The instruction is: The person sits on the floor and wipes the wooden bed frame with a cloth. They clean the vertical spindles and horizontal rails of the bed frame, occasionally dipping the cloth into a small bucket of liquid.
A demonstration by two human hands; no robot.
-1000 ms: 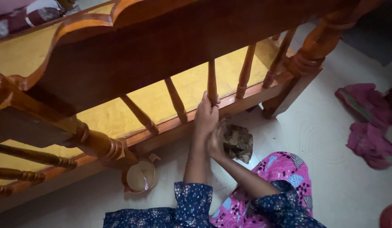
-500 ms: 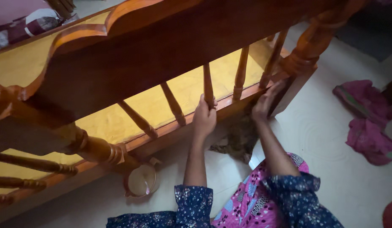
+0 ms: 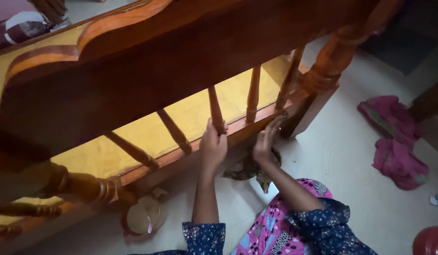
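My left hand [image 3: 213, 144] grips the lower end of a turned wooden spindle [image 3: 215, 109] of a brown wooden bed frame [image 3: 148, 66]. My right hand [image 3: 267, 140] holds a dark brownish rag [image 3: 249, 169] against the frame's lower rail [image 3: 238, 131], near the corner post [image 3: 323, 71]. The rag hangs down below the hand toward the floor. Both arms wear dark blue flowered sleeves.
A yellow mattress surface [image 3: 148, 137] shows behind the spindles. A small round container [image 3: 143, 217] stands on the pale floor by the rail. Pink cloth [image 3: 393, 141] lies on the floor at the right. My pink patterned garment [image 3: 275, 226] is below. A red object [image 3: 429, 241] sits bottom right.
My right hand lifted the rag from the floor toward the rail near the corner post, then drew back left along the rail. My left hand shifted up onto the spindle.
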